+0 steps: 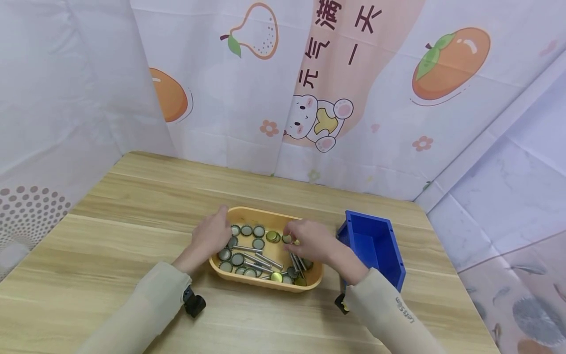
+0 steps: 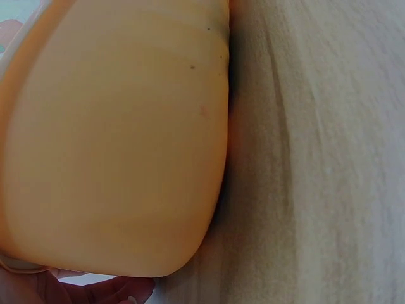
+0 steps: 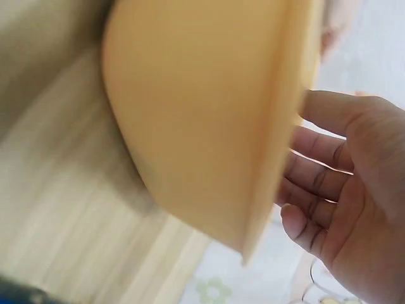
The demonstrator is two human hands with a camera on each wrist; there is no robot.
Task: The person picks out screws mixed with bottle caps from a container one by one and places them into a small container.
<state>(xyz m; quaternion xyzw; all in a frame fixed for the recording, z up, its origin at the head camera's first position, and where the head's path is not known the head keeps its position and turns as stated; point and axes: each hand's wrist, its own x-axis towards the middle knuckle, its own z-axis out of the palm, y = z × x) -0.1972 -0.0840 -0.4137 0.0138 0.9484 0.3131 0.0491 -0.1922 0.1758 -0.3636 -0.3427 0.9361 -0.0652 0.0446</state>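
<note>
A yellow oval plastic basin [image 1: 265, 212] holds several bottle caps [image 1: 238, 259] and several silver metal rods [image 1: 270, 261]. My left hand [image 1: 212, 233] holds the basin's left end by the rim. In the left wrist view its fingers [image 2: 120, 289] curl around the basin's end wall. Over the basin's right part, my right hand [image 1: 311, 238] reaches in from the rim, its fingertips right at a cap [image 1: 287, 239]. The right wrist view shows the fingers [image 3: 316, 174] loosely bent, thumb and index tips hidden behind the rim; whether they pinch a cap I cannot tell.
A blue plastic bin [image 1: 373, 246] stands just right of the basin, close to my right forearm. Both are on a wooden table [image 1: 146, 196]. Behind the table hangs a white printed curtain [image 1: 212, 113].
</note>
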